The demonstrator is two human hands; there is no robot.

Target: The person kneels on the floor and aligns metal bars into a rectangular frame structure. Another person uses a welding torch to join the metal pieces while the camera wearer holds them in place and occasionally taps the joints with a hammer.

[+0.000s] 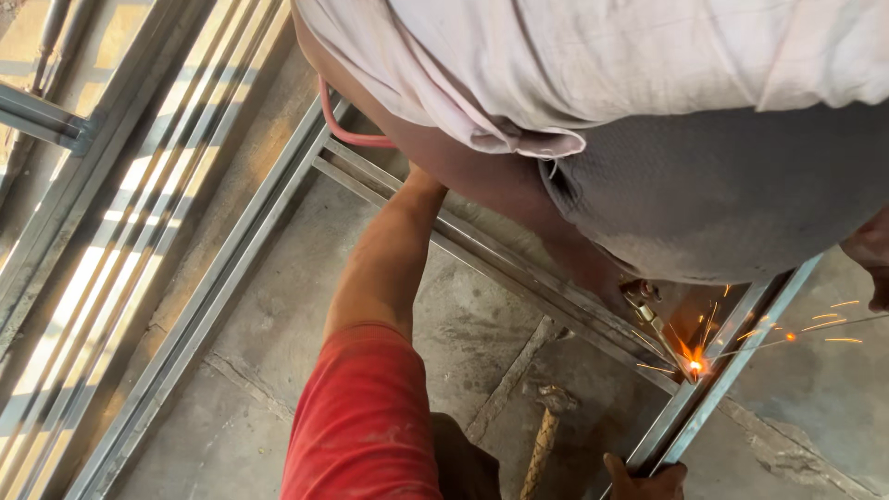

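My left arm in a red sleeve reaches up to a grey steel frame (231, 278) lying on the concrete floor. My left hand (423, 181) meets the frame's cross bar, and its fingers are hidden behind a co-worker bent over the frame. My right hand (648, 480) grips the lower end of a steel bar (732, 361) at the bottom edge. Just above it, a welding electrode in a holder (641, 298) held by the co-worker touches the joint, where sparks (694, 367) fly.
The co-worker in a pale shirt (602, 56) and grey trousers fills the top right. A hammer with a wooden handle (546, 435) lies on the floor inside the frame. A red cable (344, 131) hangs near the bar. More steel bars (111, 185) lie at the left.
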